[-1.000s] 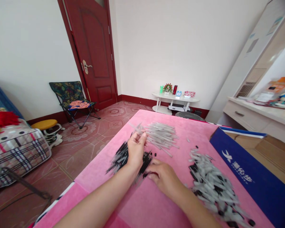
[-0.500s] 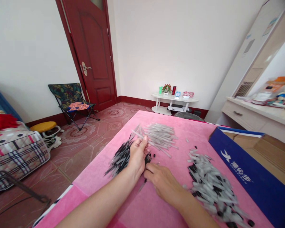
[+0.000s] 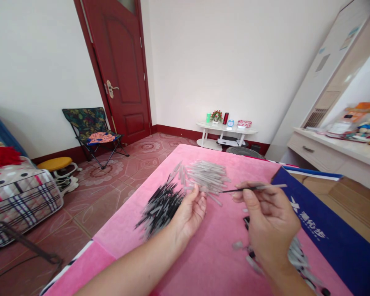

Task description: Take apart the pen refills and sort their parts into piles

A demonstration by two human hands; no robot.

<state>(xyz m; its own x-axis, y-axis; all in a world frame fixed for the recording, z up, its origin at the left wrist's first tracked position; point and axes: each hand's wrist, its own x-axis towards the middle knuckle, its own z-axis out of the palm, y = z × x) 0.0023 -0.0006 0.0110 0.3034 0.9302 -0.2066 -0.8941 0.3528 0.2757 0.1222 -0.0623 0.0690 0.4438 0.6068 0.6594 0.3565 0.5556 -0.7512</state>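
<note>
The right hand (image 3: 269,218) pinches a thin stick (image 3: 234,190) between thumb and fingers, its dark tip pointing toward the left hand (image 3: 189,213) and its pale end sticking out on the right. The left hand, palm partly turned up, holds a clear tube (image 3: 188,188) between thumb and forefinger; whether stick and tube touch cannot be told. Just beyond the left fingertips lies a pile of clear tubes (image 3: 209,173), and left of the same hand a pile of black sticks (image 3: 160,207). The right hand and forearm partly hide a heap of short clear and black pieces (image 3: 297,255). All these piles rest on a pink cloth (image 3: 216,263), with an open blue box (image 3: 320,230) at its right side. Farther off stand a folding chair (image 3: 86,121), a yellow stool (image 3: 54,163), a red door (image 3: 123,61) and a small white table (image 3: 226,128) by the wall.
</note>
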